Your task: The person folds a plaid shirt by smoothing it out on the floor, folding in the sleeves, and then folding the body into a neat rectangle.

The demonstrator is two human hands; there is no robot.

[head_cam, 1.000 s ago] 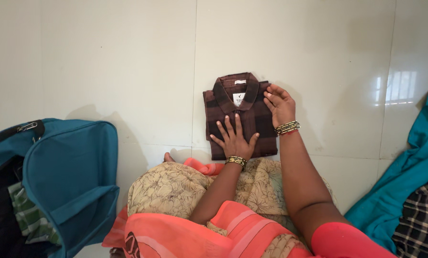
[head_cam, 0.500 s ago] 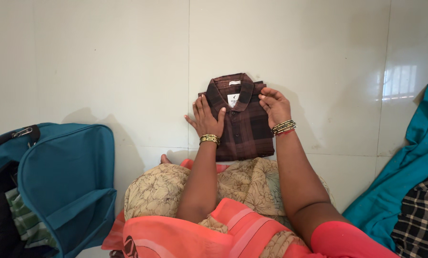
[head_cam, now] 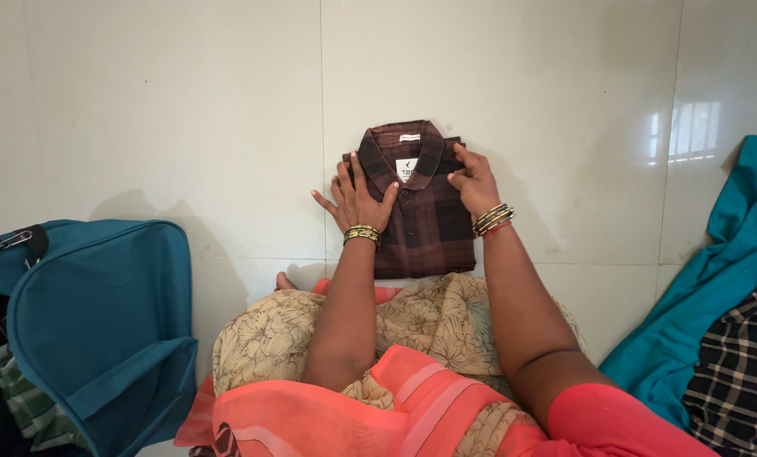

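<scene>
The brown checked shirt (head_cam: 421, 203) lies on the floor (head_cam: 184, 127) at 12 o'clock, already folded square; left hand (head_cam: 355, 199) spread flat on it, right hand (head_cam: 473, 179) pinching its edge.

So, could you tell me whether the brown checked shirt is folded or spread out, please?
Folded: the brown checked shirt lies as a compact rectangle, collar on top, sleeves tucked away.

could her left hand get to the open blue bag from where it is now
Probably yes. The left hand rests on the folded brown shirt, and only bare tiled floor lies between it and the blue bag on that side.
</scene>
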